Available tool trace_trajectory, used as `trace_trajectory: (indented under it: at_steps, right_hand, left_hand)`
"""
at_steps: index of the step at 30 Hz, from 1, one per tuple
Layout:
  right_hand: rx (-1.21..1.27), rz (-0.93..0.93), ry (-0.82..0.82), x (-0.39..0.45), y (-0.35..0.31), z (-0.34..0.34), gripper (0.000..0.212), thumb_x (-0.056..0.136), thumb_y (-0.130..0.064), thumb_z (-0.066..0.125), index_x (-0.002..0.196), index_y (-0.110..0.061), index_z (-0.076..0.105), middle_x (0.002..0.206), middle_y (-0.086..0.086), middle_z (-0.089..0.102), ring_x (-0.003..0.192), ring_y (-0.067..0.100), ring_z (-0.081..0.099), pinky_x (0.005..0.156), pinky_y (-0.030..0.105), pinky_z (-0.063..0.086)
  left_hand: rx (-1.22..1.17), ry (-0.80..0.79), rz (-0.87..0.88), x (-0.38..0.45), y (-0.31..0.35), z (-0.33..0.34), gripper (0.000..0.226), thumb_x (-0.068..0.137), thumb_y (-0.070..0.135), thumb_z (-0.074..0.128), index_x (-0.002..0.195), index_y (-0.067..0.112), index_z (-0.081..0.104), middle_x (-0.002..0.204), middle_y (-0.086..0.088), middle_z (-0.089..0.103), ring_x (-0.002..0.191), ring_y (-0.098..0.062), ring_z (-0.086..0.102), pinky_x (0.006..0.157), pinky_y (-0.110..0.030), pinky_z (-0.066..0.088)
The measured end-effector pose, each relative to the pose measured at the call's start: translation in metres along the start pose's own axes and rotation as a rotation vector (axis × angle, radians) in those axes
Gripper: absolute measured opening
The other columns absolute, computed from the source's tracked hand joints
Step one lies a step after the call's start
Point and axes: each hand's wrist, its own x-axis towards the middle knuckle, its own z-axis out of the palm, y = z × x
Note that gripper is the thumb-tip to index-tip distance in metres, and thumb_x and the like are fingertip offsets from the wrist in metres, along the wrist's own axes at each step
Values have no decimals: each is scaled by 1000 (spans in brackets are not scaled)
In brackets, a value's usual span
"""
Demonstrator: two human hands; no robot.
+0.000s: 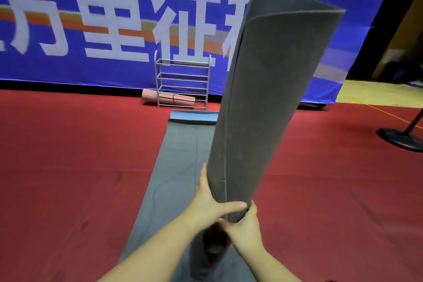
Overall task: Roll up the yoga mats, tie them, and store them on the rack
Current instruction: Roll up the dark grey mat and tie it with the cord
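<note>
A rolled grey mat [270, 103] stands nearly upright, tilted right, its textured foam loosely coiled. The left hand [212, 206] and right hand [246, 229] both grip its lower end. Beneath lies a flat grey mat [176, 167] on red carpet [68, 155]. A metal rack [183, 80] against the blue banner [91, 18] holds a pink rolled mat [168, 98] on its bottom shelf.

Rolled grey yoga mat [270, 98], upright, leaning right.
A second grey mat [174, 167] lies unrolled on the floor; a pink roll [169, 98] rests apparently on the rack's [183, 75] lowest shelf.
</note>
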Motion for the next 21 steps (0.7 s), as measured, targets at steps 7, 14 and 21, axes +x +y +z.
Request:
trace_trajectory:
  at_steps: [7, 14, 21]
  right_hand:
    - [-90, 97, -96, 24, 74, 62, 95, 41, -33, 88, 124, -13, 45, 111, -4, 64, 99, 6, 64, 81, 24, 54]
    - [-119, 99, -112, 32, 105, 77, 93, 52, -29, 91, 127, -20, 38, 115, -9, 60, 103, 5, 61, 85, 25, 52]
    - [-80, 31, -371, 23, 71, 31, 83, 69, -21, 72, 138, -25, 27, 131, -11, 48, 118, -5, 48, 87, 7, 42]
  left_hand:
    - [36, 351, -143, 24, -72, 4, 131, 34, 54, 85, 141, 38, 11, 139, 6, 42, 123, -16, 49, 101, -38, 43]
    - [64, 424, -119, 36, -111, 0, 117, 46, 50, 88, 139, 35, 20, 134, 10, 47, 119, -13, 51, 96, -31, 44]
    - [119, 394, -121, 14, -113, 1, 119, 48, 53, 87, 141, 38, 13, 140, 9, 41, 124, -13, 48, 93, -29, 44]
